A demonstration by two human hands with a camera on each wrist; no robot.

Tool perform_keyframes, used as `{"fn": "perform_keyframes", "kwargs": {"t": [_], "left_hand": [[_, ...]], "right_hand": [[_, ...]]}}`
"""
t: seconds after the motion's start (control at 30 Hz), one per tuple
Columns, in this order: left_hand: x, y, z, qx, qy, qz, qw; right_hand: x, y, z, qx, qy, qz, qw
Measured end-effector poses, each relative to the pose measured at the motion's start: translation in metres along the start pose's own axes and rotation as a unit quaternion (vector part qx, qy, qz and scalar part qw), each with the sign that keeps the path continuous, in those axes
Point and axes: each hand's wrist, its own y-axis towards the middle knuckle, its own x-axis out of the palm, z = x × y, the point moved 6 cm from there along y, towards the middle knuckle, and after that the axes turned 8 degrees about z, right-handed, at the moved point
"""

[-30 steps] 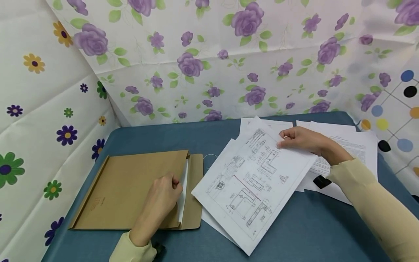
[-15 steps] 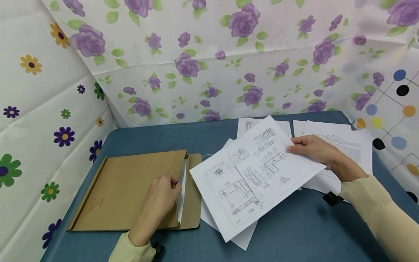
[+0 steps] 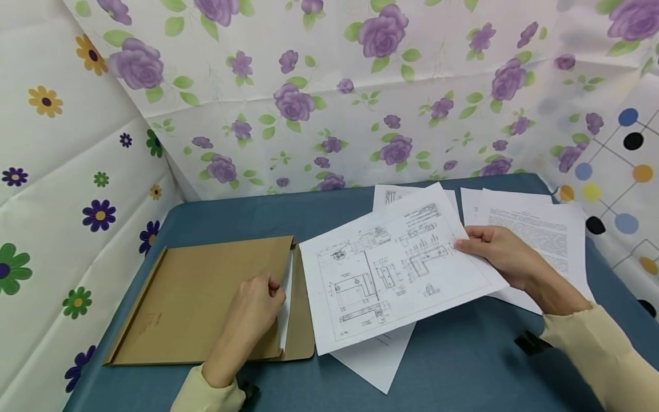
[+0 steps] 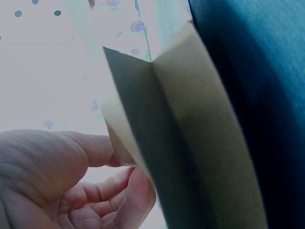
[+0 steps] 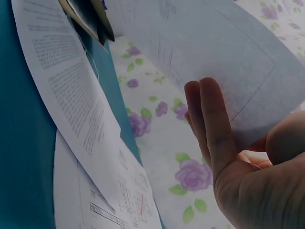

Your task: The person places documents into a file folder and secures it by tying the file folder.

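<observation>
A brown cardboard folder (image 3: pixel 201 292) lies on the left of the table, its right side open with white paper (image 3: pixel 285 309) showing inside. My left hand (image 3: pixel 253 306) is at that opening; in the left wrist view its thumb and fingers pinch the folder's edge (image 4: pixel 121 131). My right hand (image 3: pixel 504 260) grips the right end of a white sheet (image 3: pixel 360 246) printed with technical drawings, thumb on top. In the right wrist view two fingers extend under the raised sheet (image 5: pixel 248 57). Beneath it, another printed sheet (image 3: pixel 383 360) sticks out at the front.
Printed pages (image 3: pixel 535 234) lie spread at the back right, and one more page (image 3: pixel 393 193) shows behind the drawing sheet. A blue cloth (image 3: pixel 463 366) covers the table. Flower-patterned sheeting (image 3: pixel 329 120) stands along the back and left side.
My right hand has moved right and slightly toward me, turning the drawing sheet from steeply slanted to nearly sideways. Its left end now overlaps the folder's flap. The left hand has stayed in place.
</observation>
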Motion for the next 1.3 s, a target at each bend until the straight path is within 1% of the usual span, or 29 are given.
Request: {"fn": "perform_keyframes", "kwargs": {"t": [0.1, 0.23, 0.37, 0.6, 0.8, 0.93, 1.13, 1.3], "left_hand": [[0.001, 0.000, 0.000, -0.003, 0.000, -0.003, 1.0000], [0.001, 0.000, -0.001, -0.008, -0.002, -0.005, 1.0000], [0.002, 0.001, -0.001, -0.013, -0.003, -0.006, 0.9999], [0.002, 0.001, -0.001, -0.024, -0.005, -0.007, 0.9997], [0.002, 0.000, 0.000, -0.026, -0.003, -0.006, 0.9996], [0.003, 0.000, 0.000, -0.030, -0.004, -0.010, 0.9995], [0.004, 0.001, -0.001, -0.029, -0.001, -0.014, 0.9995], [0.004, 0.001, -0.002, -0.030, -0.001, -0.013, 0.9995]], "right_hand": [[0.005, -0.006, 0.002, 0.002, 0.025, -0.014, 1.000], [0.013, -0.013, 0.004, -0.001, 0.066, -0.050, 0.997], [0.019, -0.017, 0.006, -0.009, 0.087, -0.078, 0.993], [0.029, -0.019, 0.008, -0.031, 0.076, -0.095, 0.992], [0.039, -0.018, 0.011, -0.029, 0.070, -0.103, 0.992], [0.045, -0.016, 0.014, -0.029, 0.072, -0.117, 0.990], [0.055, -0.017, 0.022, -0.022, 0.060, -0.136, 0.989], [0.066, -0.018, 0.030, -0.014, 0.070, -0.153, 0.986]]}}
